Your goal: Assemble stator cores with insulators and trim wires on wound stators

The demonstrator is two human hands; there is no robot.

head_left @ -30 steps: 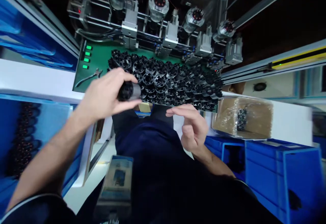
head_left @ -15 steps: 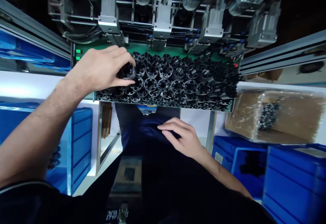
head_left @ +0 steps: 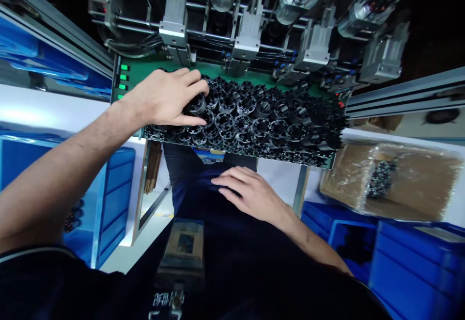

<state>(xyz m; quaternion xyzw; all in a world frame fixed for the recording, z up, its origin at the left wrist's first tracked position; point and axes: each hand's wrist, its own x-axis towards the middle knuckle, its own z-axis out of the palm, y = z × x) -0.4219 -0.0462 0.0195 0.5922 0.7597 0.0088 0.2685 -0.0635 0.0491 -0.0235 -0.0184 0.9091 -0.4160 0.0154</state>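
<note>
Left fingers (head_left: 199, 88) and thumb (head_left: 192, 120), dark cylinder (head_left: 196, 105) between, apparently touching

A brown box (head_left: 423, 186) with clear plastic (head_left: 358, 179) sits at the right of the frame. Big blue bins (head_left: 414, 264) are at the lower right. Another blue bin (head_left: 115, 194) is lower left. A badge (head_left: 184, 246) hangs near the bottom middle.

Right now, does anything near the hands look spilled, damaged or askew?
Nothing stands out. The left hand curls around a black cylinder beside other black cylinders, packed closely on the green surface; none looks spilled. Fine damage is too small to tell.
</note>
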